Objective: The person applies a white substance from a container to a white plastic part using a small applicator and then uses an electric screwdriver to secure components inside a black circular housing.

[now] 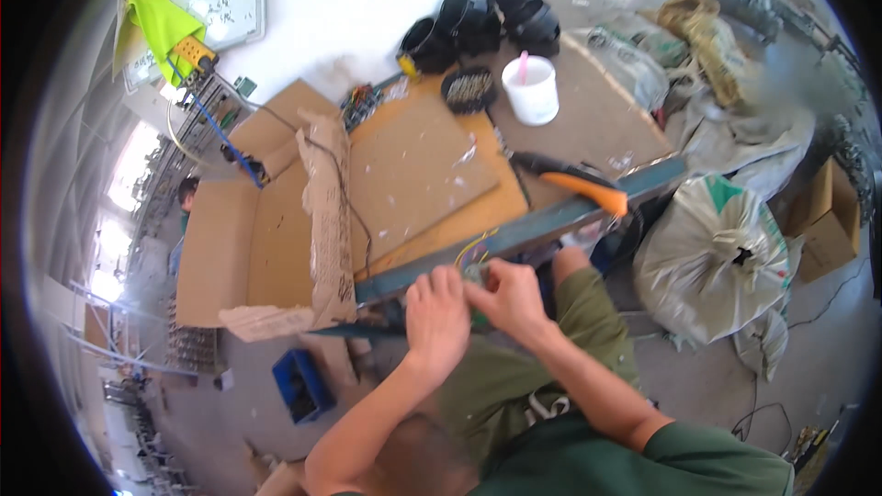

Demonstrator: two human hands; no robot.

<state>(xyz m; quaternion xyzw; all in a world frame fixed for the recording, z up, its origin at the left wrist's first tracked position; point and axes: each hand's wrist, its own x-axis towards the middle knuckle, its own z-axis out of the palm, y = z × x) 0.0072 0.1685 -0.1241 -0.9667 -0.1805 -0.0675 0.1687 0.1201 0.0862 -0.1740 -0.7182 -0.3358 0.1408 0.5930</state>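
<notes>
In front of the table's near edge, my left hand and my right hand meet with their fingers closed. At the fingertips is a small greenish piece, mostly hidden, with thin yellow wires looping up from it. My left fingers curl over its left side, while the right thumb and forefinger pinch its other side. To the right on the table edge lies a black-and-orange handled tool, apart from both hands.
An open cardboard box stands at the left, beside a flat cardboard sheet. Farther back are a white tub, a black bowl of small parts and several black containers. A stuffed white sack and a blue bin sit on the floor.
</notes>
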